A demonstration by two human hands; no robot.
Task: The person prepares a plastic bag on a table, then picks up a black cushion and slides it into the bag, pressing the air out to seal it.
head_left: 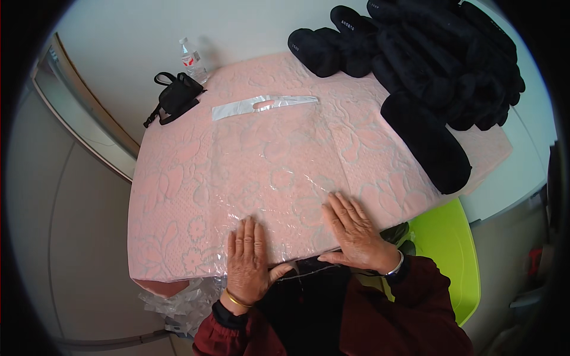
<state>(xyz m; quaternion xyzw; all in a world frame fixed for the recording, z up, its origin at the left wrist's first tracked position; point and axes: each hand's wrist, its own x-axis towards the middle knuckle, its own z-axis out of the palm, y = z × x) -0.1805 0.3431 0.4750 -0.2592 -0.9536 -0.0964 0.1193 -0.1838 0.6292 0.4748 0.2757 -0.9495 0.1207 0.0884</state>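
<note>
A clear plastic bag (267, 154) lies flat on the pink patterned table cover (172, 196). Its white top strip with a handle hole points away from me, and its near end reaches the table's front edge. My left hand (248, 261) rests flat on the bag's near left part, fingers straight. On the near right side, my right hand (354, 234) presses down with spread fingers, at or beside the bag's right edge. Neither hand grips anything. No contents show through the transparent film.
Black plush neck pillows (427, 59) are heaped at the back right, one long black piece (427, 142) lying nearer. A black pouch (178, 95) and a water bottle (193, 62) stand at the back left. Below the table are a lime-green tub (451, 249) and crumpled clear bags (190, 305).
</note>
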